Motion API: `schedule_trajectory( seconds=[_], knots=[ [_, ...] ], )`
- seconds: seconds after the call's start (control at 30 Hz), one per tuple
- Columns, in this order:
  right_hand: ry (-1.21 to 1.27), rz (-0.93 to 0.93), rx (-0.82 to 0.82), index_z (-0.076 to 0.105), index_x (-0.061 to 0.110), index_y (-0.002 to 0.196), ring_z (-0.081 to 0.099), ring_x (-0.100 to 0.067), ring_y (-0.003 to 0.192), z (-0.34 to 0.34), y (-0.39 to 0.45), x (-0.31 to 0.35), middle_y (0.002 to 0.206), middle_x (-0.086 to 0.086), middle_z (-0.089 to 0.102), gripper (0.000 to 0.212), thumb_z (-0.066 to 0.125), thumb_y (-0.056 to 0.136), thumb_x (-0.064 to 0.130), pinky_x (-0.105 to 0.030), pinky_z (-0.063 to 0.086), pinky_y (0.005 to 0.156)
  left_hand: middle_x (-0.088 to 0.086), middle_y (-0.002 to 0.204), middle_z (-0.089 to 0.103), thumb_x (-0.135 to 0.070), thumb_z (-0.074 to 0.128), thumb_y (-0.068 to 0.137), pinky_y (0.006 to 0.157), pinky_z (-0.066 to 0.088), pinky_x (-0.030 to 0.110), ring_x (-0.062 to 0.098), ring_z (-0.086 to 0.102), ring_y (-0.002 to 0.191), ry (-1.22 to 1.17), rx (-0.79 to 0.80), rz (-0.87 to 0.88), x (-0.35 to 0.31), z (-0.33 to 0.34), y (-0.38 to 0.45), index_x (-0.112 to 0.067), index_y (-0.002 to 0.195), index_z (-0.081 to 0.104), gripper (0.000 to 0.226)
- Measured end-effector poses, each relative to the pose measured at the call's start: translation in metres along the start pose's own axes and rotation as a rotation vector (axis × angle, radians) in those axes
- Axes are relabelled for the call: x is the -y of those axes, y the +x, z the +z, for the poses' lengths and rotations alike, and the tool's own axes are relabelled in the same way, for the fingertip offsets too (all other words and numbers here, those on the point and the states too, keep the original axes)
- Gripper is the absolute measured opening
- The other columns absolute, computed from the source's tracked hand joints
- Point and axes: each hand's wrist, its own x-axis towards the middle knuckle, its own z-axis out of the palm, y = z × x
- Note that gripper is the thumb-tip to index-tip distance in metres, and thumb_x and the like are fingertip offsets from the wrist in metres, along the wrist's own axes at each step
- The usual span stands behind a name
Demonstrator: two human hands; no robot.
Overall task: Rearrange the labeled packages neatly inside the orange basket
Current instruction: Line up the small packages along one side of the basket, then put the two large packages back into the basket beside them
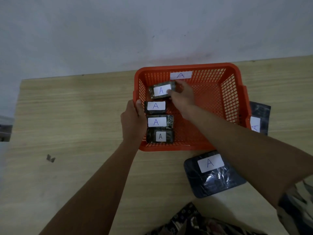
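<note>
Right hand (182, 95) clamped on the top labeled package (161, 90), far-left in the orange basket (237, 106). Three more packages (156, 122) lined below it. Left hand (133, 119) grips the basket's left rim. Basket sits on worktop (76, 124).

Dim, flat indoor light; soft focus throughout. Wide-angle bending curves the pale wooden surface (76, 116) edges. Faint glare on dark plastic-wrapped package (218, 180).

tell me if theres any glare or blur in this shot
Head view: dim, soft overall; glare streaks on the dark wrapped package on the table; right hand slightly blurred; the table's far edge looks bowed; labels in the orange basket stay legible.
</note>
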Motion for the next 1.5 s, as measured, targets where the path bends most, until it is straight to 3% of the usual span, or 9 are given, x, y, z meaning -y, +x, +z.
schedule_trajectory(
  seconds=[0.13, 0.37, 0.5, 0.67, 0.83, 0.97, 1.17, 1.27, 1.5],
  knots=[
    [-0.214, -0.056, 0.013, 0.073, 0.014, 0.104, 0.064, -0.011, 0.088, 0.001, 0.007, -0.003, 0.102, 0.001, 0.071, 0.017, 0.071, 0.088, 0.020, -0.018, 0.045, 0.068, -0.014, 0.073, 0.053, -0.037, 0.032, 0.102, 0.048, 0.036, 0.007, -0.005, 0.049, 0.060, 0.003, -0.013, 0.008, 0.001, 0.000, 0.000, -0.012, 0.096, 0.054, 0.035],
    [-0.454, -0.210, 0.053, 0.068, 0.014, 0.120, 0.065, -0.019, 0.098, 0.002, 0.002, -0.001, 0.102, 0.004, 0.067, 0.025, 0.062, 0.095, 0.018, -0.021, 0.048, 0.076, -0.015, 0.071, 0.052, -0.036, 0.032, 0.102, 0.049, 0.037, 0.008, 0.001, 0.053, 0.060, 0.023, -0.027, 0.018, 0.001, 0.001, 0.000, -0.012, 0.095, 0.053, 0.033],
    [-0.485, -0.268, 0.176, 0.054, 0.019, 0.137, 0.053, -0.013, 0.119, -0.013, -0.008, 0.007, 0.137, -0.002, 0.059, 0.039, 0.056, 0.098, 0.021, -0.025, 0.043, 0.099, 0.000, 0.096, 0.067, -0.034, 0.033, 0.102, 0.066, 0.052, 0.032, 0.018, 0.065, 0.077, -0.027, 0.000, 0.035, -0.002, -0.001, -0.002, -0.013, 0.123, 0.048, 0.033],
    [-0.572, -0.367, 0.113, 0.066, 0.022, 0.122, 0.057, -0.013, 0.112, -0.055, -0.040, 0.011, 0.125, 0.002, 0.065, 0.027, 0.058, 0.096, 0.026, -0.024, 0.040, 0.093, 0.015, 0.140, 0.046, -0.026, 0.044, 0.097, 0.099, 0.045, 0.049, 0.029, 0.046, 0.125, 0.095, -0.025, 0.195, -0.008, -0.008, -0.011, -0.011, 0.142, 0.031, 0.050],
    [-0.602, -0.491, 0.111, 0.070, 0.022, 0.115, 0.060, -0.010, 0.105, -0.096, -0.084, 0.001, 0.115, 0.004, 0.069, 0.024, 0.058, 0.095, 0.026, -0.028, 0.045, 0.094, 0.016, 0.144, 0.043, -0.030, 0.048, 0.096, 0.111, 0.034, 0.047, 0.029, 0.036, 0.135, 0.290, 0.035, 0.566, -0.018, -0.017, -0.031, -0.007, 0.137, 0.042, 0.048],
    [-0.532, -0.590, -0.090, 0.070, 0.016, 0.112, 0.063, -0.017, 0.104, -0.124, -0.122, -0.027, 0.112, -0.002, 0.070, 0.022, 0.061, 0.092, 0.023, -0.037, 0.051, 0.093, 0.014, 0.137, 0.052, -0.037, 0.053, 0.093, 0.107, 0.040, 0.045, 0.027, 0.044, 0.130, 0.284, 0.218, 0.764, -0.023, -0.010, -0.068, -0.005, 0.131, 0.051, 0.049],
    [-0.513, -0.578, -0.377, 0.061, 0.020, 0.099, 0.057, -0.011, 0.090, -0.163, -0.177, -0.085, 0.100, 0.003, 0.061, 0.010, 0.063, 0.090, 0.025, -0.032, 0.050, 0.076, 0.014, 0.122, 0.064, -0.036, 0.062, 0.090, 0.093, 0.051, 0.041, 0.027, 0.060, 0.111, 0.331, 0.302, 0.872, -0.015, 0.006, -0.112, -0.005, 0.123, 0.058, 0.046],
    [-0.633, -0.436, -0.390, 0.061, 0.015, 0.100, 0.056, -0.022, 0.097, -0.174, -0.193, -0.112, 0.104, -0.004, 0.059, 0.024, 0.070, 0.084, 0.029, -0.040, 0.049, 0.081, 0.015, 0.105, 0.069, -0.029, 0.063, 0.090, 0.077, 0.052, 0.042, 0.032, 0.064, 0.093, 0.395, 0.284, 0.896, -0.010, 0.008, -0.119, -0.007, 0.117, 0.061, 0.035],
    [-0.679, -0.021, -0.194, 0.039, 0.014, 0.142, 0.048, -0.034, 0.124, -0.174, -0.201, -0.142, 0.135, -0.014, 0.050, 0.098, 0.081, 0.065, 0.059, -0.048, 0.046, 0.097, 0.015, 0.095, 0.066, -0.028, 0.058, 0.092, 0.074, 0.047, 0.043, 0.033, 0.059, 0.089, 0.474, 0.295, 0.858, -0.012, 0.014, -0.117, -0.008, 0.101, 0.060, 0.022]
  ],
)
